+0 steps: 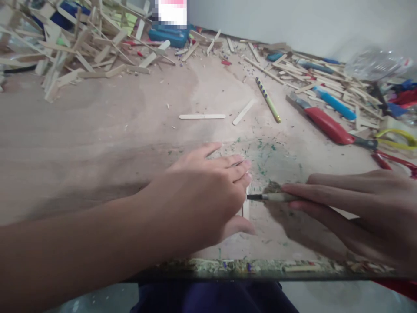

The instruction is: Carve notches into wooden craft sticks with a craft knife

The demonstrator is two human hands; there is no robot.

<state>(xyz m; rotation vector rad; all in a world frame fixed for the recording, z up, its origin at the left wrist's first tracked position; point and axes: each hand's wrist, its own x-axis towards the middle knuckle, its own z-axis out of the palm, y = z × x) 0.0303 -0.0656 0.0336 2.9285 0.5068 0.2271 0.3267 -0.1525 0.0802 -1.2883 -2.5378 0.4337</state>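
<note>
My left hand [218,187] lies palm down on the wooden tabletop, fingers stretched out and thumb apart. It presses on pale flat wooden sticks [246,211], which look like craft sticks; most of their length is hidden under the palm. From the right, my right hand [358,208] grips a slim tool [275,197] with a pale handle, a short metal collar and a dark narrow tip. That tip meets the edge of the sticks beside my left fingers. Whether it is a blade or bristles I cannot tell.
Beyond my hands lie two loose craft sticks [202,116] and a yellow dotted pencil [268,100]. A red-handled tool [329,126], a blue-handled one [335,103] and yellow-handled scissors [397,138] are at right. Stick piles [87,43] fill the back left. Shavings line the front edge.
</note>
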